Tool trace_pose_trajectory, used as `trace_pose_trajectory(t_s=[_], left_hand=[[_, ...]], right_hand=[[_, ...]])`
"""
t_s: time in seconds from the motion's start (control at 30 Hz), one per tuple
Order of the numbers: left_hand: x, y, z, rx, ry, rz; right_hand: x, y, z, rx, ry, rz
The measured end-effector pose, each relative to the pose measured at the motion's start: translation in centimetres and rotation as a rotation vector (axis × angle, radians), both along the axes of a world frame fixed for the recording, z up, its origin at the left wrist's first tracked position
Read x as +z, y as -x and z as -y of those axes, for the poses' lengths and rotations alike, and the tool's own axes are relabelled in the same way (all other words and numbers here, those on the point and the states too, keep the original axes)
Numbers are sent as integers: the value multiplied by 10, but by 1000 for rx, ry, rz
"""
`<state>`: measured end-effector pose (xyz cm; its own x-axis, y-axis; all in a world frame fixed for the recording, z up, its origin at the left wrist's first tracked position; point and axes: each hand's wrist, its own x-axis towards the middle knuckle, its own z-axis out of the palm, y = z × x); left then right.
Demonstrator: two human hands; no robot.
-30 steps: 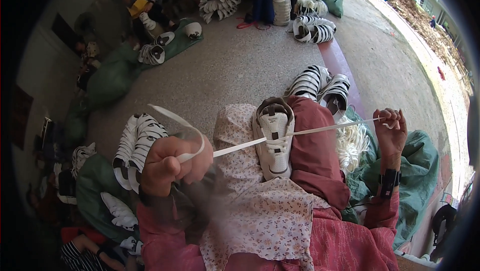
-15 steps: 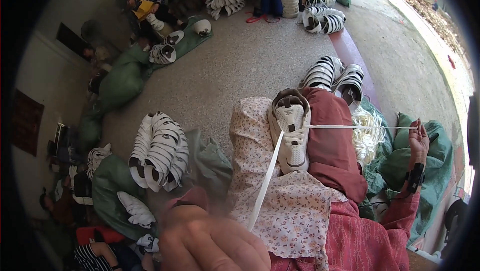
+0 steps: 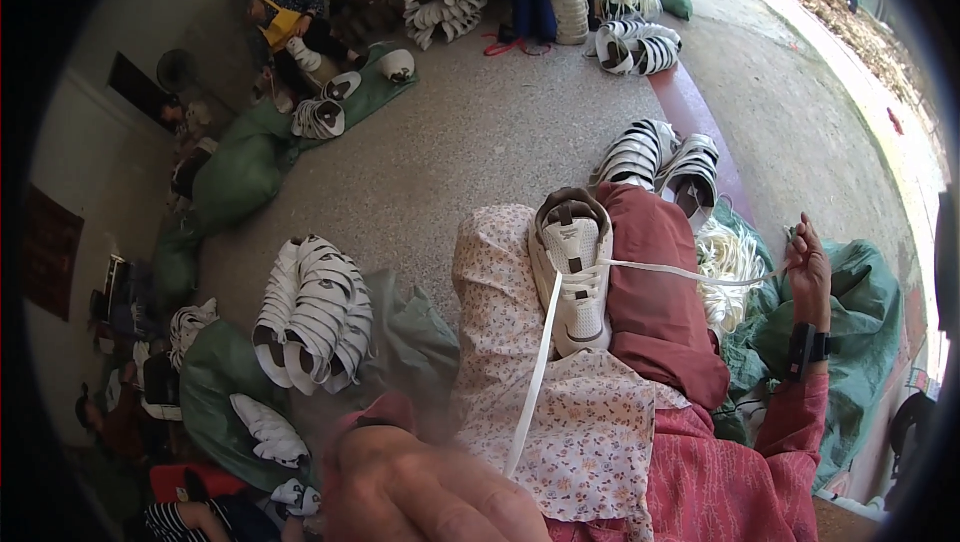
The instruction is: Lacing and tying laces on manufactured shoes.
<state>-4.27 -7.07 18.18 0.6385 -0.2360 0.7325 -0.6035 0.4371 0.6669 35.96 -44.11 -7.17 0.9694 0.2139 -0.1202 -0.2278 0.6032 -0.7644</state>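
Observation:
A cream shoe upper (image 3: pixel 578 242) with a brown collar lies between my thighs, its lower end on a floral apron (image 3: pixel 500 282). From its eyelets a flat white shoelace (image 3: pixel 533 382) runs two ways. One end goes taut down behind my left hand (image 3: pixel 430 487), which looms close at the bottom with fingers curled; the grip itself is hidden. The other end sags across my red trouser leg to my right hand (image 3: pixel 808 267), raised out to the right and pinching it. A dark band circles the right wrist.
A bundle of white laces (image 3: pixel 728 267) lies on green sacking (image 3: pixel 860 332) beside my right leg. Stacks of striped white uppers stand at left (image 3: pixel 315 312) and beyond my knees (image 3: pixel 635 154). Other people sit among sacks and uppers farther off, including one in yellow (image 3: pixel 282 27).
The right-hand stretch of lace has gone from straight and taut to slack. My right hand has come inward, toward the shoe. The left stretch stays taut; the whole view has shifted slightly.

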Motion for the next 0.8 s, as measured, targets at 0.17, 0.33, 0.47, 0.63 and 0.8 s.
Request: trace_pose_trajectory(t_s=[0.17, 0.33, 0.47, 0.63, 0.8], left_hand=[[7, 2, -20, -42, -108, 44], [8, 65, -50, 404, 21, 52], [-4, 89, -72, 811, 342, -9], [-19, 118, -118, 1052, 407, 6], [-30, 111, -130, 1232, 285, -106]], right_hand=[[54, 52, -77, 118, 280, 200], [83, 99, -155, 380, 553, 380], [73, 119, -192, 611, 593, 666], [68, 146, -219, 733, 757, 881], [60, 155, -234, 537, 850, 1296]])
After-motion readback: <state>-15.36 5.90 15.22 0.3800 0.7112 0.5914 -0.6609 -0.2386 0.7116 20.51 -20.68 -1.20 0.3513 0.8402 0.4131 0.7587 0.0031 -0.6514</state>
